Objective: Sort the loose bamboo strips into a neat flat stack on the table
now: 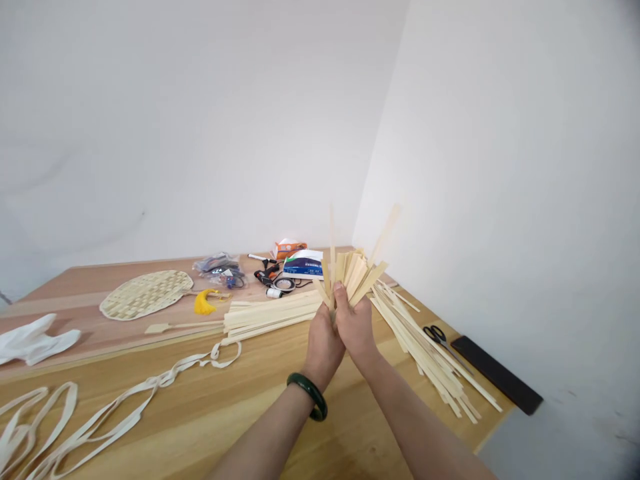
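Left hand (324, 339) and right hand (358, 328) are clenched together round the lower end of one bunch of strips (356, 273), which is held up over the surface (200, 420) and fans out at its top. The fingers behind the bunch are hidden; the number of strips gripped cannot be made out, and two long tips fade against the pale wall (200, 120). A green bangle (307, 396) sits on the left wrist.

Left of the bunch lies a strip pile (273, 312), its near end masked by the hands. Right of the bunch lies a second pile (425, 357), with scissors (435, 335) and a black bar (497, 375) beyond it; the scissor blades are hard to trace. Behind the bunch, a blue packet (304, 265) is partly covered. Farther left of the bunch are a woven fan (147, 295), a plastic bag (220, 267) with unclear contents, and a ribbon (160, 383) cut off by the picture edge
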A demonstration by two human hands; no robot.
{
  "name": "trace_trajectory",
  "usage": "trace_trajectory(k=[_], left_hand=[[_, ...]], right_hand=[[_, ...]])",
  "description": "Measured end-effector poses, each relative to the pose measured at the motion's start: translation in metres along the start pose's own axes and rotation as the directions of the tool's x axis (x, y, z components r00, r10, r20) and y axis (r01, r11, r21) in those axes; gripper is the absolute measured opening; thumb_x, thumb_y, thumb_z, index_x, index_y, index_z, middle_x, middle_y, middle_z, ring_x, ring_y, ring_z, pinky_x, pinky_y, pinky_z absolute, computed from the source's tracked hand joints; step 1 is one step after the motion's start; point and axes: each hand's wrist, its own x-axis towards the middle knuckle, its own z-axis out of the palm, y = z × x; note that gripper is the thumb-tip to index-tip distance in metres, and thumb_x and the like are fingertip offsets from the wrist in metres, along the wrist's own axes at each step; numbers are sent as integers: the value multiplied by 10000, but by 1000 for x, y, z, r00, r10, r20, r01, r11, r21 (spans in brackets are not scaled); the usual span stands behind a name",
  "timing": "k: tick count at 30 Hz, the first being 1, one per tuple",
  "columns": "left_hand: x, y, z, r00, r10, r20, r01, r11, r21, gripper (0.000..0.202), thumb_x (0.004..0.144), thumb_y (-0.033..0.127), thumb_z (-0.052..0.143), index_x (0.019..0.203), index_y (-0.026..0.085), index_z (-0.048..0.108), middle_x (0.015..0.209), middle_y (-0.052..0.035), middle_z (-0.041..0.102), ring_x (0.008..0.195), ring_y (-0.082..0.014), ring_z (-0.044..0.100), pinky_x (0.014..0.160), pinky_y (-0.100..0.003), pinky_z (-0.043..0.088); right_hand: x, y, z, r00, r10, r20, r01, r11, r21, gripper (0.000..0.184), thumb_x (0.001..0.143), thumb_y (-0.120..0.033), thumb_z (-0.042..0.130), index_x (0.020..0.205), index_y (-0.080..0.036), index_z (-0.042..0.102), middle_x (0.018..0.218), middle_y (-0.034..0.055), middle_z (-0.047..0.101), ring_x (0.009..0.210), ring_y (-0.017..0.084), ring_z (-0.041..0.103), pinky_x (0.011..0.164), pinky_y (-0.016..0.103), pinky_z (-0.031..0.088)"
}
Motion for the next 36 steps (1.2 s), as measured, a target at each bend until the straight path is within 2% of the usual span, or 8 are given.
trace_trajectory(k=[5,9,16,21,24,27,30,36], left_hand=[[1,0,-8,998,45,-36,-44,999,23,611,769,197,672,1352,175,494,1264,-139,665,1177,-295,623,957,-380,500],[-4,-16,-10,999,-9,-52,11,999,38,578,724,177,687,1277,141,523,1113,-148,720,1011,-296,692,832,-371,546],[-1,-26,-10,994,-37,-103,42,998,43,549,755,154,641,1287,162,508,1127,-140,709,1067,-296,671,865,-374,531],[-1,-25,-11,989,-51,-136,60,996,61,426,779,141,605,1198,189,549,1084,-100,712,1046,-272,667,871,-361,518],[-2,-25,-10,986,-82,-146,94,992,83,319,774,152,621,1087,182,565,993,-90,716,964,-267,678,828,-356,516],[-1,-24,-9,982,-105,-155,120,988,94,336,740,130,649,1055,188,548,989,-80,714,959,-257,676,817,-336,508],[-1,-22,-9,979,-121,-163,138,986,95,352,725,121,657,1045,198,531,974,-63,713,934,-240,678,781,-307,500],[-1,-19,-11,972,-155,-178,178,977,121,374,730,160,668,1071,210,524,986,-64,716,911,-249,682,741,-304,487]], right_hand=[[5,-8,-1,991,95,93,-110,977,180,375,761,-486,688,959,-169,713,1030,120,767,997,286,721,892,392,575],[-3,2,-2,977,141,160,-172,965,197,364,686,-460,765,898,-166,729,971,119,774,944,293,734,859,407,591],[4,-3,3,971,130,199,-168,968,189,462,680,-436,784,1048,-186,663,1052,99,750,973,263,717,884,396,580],[27,-31,-13,982,-157,104,154,988,28,714,780,-455,721,1405,-225,461,1325,122,629,1168,245,631,1015,423,507],[49,-63,-25,859,-501,100,511,844,-163,545,899,-397,602,1412,-257,486,1445,89,541,1319,223,514,1121,447,406],[65,-88,-30,736,-637,227,675,672,-304,255,945,-351,540,1125,-279,706,1199,28,711,1177,203,618,1127,458,398],[68,-90,-29,786,-547,290,617,723,-309,213,931,-344,556,960,-275,756,994,-6,769,991,186,699,1136,477,393],[59,-66,-35,872,-379,311,456,859,-232,234,876,-382,606,1002,-279,774,1148,18,743,1146,216,654,1047,428,491]])
